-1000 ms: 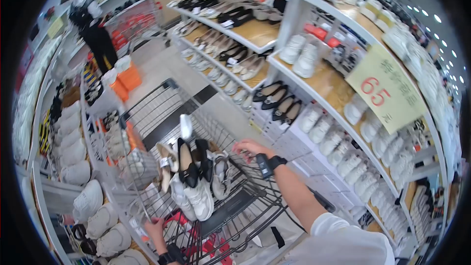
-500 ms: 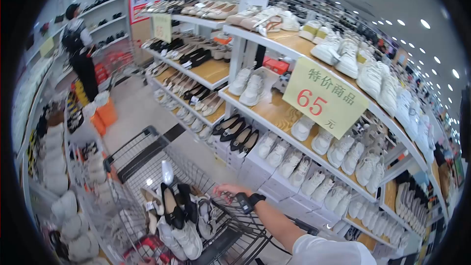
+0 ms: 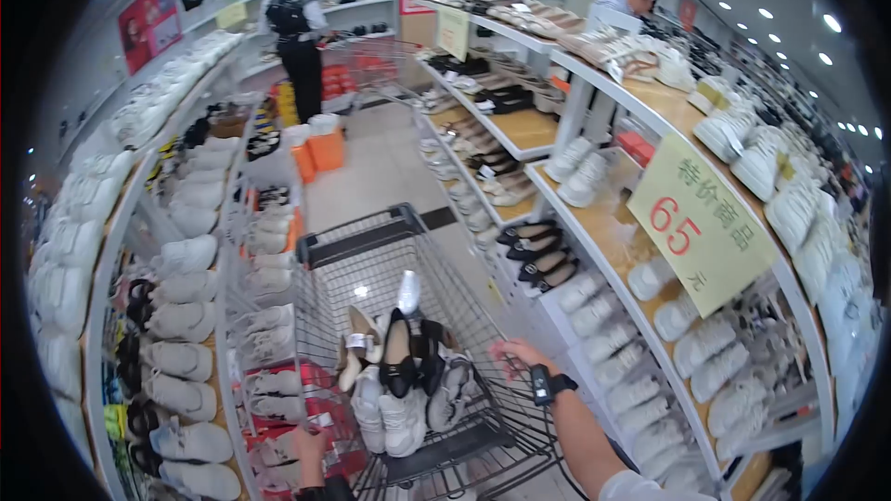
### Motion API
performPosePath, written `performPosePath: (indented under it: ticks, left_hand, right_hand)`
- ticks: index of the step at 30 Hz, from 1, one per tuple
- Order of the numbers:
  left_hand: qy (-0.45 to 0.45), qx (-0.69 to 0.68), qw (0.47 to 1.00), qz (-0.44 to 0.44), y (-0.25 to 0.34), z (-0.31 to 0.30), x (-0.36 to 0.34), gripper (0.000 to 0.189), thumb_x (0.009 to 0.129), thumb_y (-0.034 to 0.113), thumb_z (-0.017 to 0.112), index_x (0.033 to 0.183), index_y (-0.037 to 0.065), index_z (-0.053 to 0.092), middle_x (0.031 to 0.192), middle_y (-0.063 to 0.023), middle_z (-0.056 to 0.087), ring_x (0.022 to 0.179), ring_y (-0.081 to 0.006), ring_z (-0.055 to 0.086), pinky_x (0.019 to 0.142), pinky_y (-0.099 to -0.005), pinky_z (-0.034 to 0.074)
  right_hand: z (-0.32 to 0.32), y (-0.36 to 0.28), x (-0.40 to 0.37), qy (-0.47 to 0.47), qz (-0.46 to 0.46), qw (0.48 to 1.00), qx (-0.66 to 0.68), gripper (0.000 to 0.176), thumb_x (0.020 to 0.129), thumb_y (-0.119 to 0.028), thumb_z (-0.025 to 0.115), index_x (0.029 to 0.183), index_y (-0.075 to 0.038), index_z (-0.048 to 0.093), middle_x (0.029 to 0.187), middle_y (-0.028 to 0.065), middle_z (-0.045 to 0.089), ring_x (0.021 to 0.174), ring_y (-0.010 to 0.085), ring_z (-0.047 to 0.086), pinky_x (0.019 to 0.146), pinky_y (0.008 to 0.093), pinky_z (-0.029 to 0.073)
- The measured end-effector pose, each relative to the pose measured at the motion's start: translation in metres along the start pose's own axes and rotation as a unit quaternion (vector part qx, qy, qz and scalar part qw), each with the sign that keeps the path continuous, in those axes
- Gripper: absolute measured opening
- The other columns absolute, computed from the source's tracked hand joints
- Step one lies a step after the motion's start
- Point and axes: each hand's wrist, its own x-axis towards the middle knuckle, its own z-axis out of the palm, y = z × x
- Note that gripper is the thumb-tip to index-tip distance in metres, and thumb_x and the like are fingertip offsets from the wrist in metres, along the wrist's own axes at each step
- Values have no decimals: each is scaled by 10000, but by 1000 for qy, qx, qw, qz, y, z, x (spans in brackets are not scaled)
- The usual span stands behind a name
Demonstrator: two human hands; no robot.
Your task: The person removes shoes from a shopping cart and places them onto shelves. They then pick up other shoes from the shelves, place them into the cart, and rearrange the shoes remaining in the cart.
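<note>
A wire shopping cart (image 3: 357, 239) stands in front of me, holding white sneakers (image 3: 405, 422), black flats (image 3: 398, 353), beige heels (image 3: 355, 353) and a clear bottle-like item (image 3: 407, 290). My right hand (image 3: 522, 358), with a dark watch above it, has its fingers curled at the cart's right side rim. Near the lower left of the cart, beside red packaging (image 3: 329, 404), my left hand (image 3: 309, 450) is closed; what it grips, if anything, cannot be made out.
Shoe shelves line the left (image 3: 181, 315) and right (image 3: 603, 223). A yellow sign reading 65 (image 3: 701, 223) hangs on the right shelf. One person (image 3: 299, 42) stands up the aisle near orange boxes (image 3: 325, 150) and another cart (image 3: 380, 65). A second person (image 3: 626, 5) is behind the right shelves.
The view has swung left, so the cart, right shelves and people appear farther right. My left hand now shows clearly at the bottom. My right hand stays beside the cart's rim.
</note>
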Motion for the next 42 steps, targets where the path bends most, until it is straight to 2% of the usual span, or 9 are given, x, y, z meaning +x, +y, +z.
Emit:
performPosePath:
  ticks: [4, 10, 26, 28, 30, 32, 34, 40, 42]
  left_hand:
    - [-12, -17, 995, 101, 16, 2, -20, 225, 587, 162, 667, 763, 31, 618, 626, -142, 613, 596, -269, 621, 572, -380, 485]
    - [-48, -80, 996, -2, 5, 21, -33, 204, 586, 147, 722, 712, 28, 614, 643, -128, 622, 629, -275, 624, 592, -356, 488]
    - [10, 2, 1000, 26, 41, 29, -78, 176, 732, 165, 558, 813, 11, 583, 736, -223, 598, 740, -386, 585, 646, -469, 466]
    - [24, -20, 998, 48, 33, 37, -74, 187, 742, 162, 550, 807, -10, 576, 726, -235, 592, 734, -400, 580, 651, -478, 462]
    - [31, -12, 999, 19, 49, 29, -79, 210, 752, 171, 543, 823, -24, 579, 719, -240, 592, 732, -410, 577, 663, -474, 463]
    - [24, -1, 999, 28, 52, 23, -79, 220, 763, 177, 530, 842, -19, 590, 727, -239, 597, 744, -408, 581, 675, -470, 467]
    - [19, 4, 999, 31, 45, 26, -74, 225, 772, 187, 526, 849, -13, 598, 740, -239, 602, 762, -398, 588, 685, -464, 472]
    - [16, 5, 1000, 3, 65, 7, -66, 204, 774, 191, 538, 855, 9, 585, 766, -221, 608, 746, -384, 594, 680, -457, 475]
    - [35, -1, 999, -5, 66, 8, -60, 196, 770, 193, 548, 852, 18, 580, 752, -210, 608, 741, -378, 596, 669, -459, 477]
  right_hand:
    - [-14, 0, -10, -1, 9, 1000, -16, 325, 802, -319, 532, 1000, -62, 554, 827, 25, 502, 591, 111, 512, 511, 308, 503]
    - [-27, -5, -28, 0, 12, 1000, -14, 306, 798, -310, 526, 988, -73, 559, 803, 27, 506, 554, 111, 492, 477, 301, 504]
    - [-48, -9, -43, 106, -30, 986, -124, 259, 819, -211, 536, 1038, -73, 548, 822, 68, 560, 537, 166, 543, 470, 329, 505]
    - [-48, -9, -41, 162, -100, 945, -265, 217, 779, -124, 571, 991, -76, 565, 874, 81, 557, 653, 217, 576, 550, 358, 504]
    - [-27, -12, -46, 317, -354, 641, -603, 239, 714, -87, 607, 951, -81, 577, 938, 102, 536, 834, 279, 557, 695, 391, 471]
    - [5, -11, -35, 331, -331, 678, -566, 279, 662, -75, 621, 939, -80, 578, 976, 127, 509, 948, 322, 495, 809, 410, 408]
    - [60, -19, -42, 347, -368, 593, -626, 265, 666, -71, 618, 928, -69, 579, 945, 134, 512, 909, 312, 506, 785, 416, 412]
    - [152, 30, 14, -95, -376, 655, -648, 312, 673, -123, 641, 978, -92, 583, 893, 102, 538, 862, 299, 517, 733, 409, 439]
    - [178, 58, 45, -120, -360, 671, -637, 351, 688, -202, 666, 1012, -101, 576, 902, 104, 545, 873, 298, 504, 732, 388, 448]
